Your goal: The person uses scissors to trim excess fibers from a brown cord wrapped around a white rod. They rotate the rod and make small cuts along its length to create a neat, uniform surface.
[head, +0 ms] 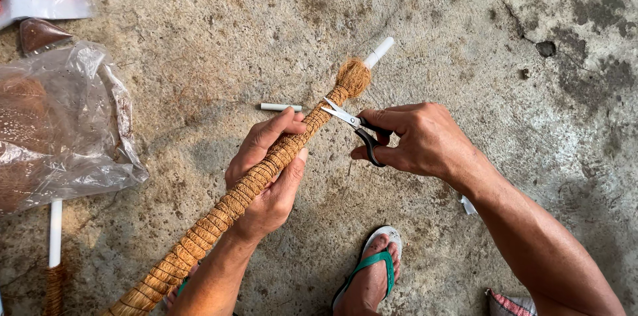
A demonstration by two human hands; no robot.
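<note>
The left hand grips a long white pole wound with brown coir fibre. Just beside the pole's upper end, the right hand holds small black-handled scissors, blades parted near the wrapping, over the concrete floor.

Your left hand curls around the fibre-wrapped pole, thumb on top, fingers folded beneath, forearm running down beside the pole. Your right hand sits just right of the pole's upper part, fingers looped through the scissors, whose parted blades point at the pole, arm bent.
</note>
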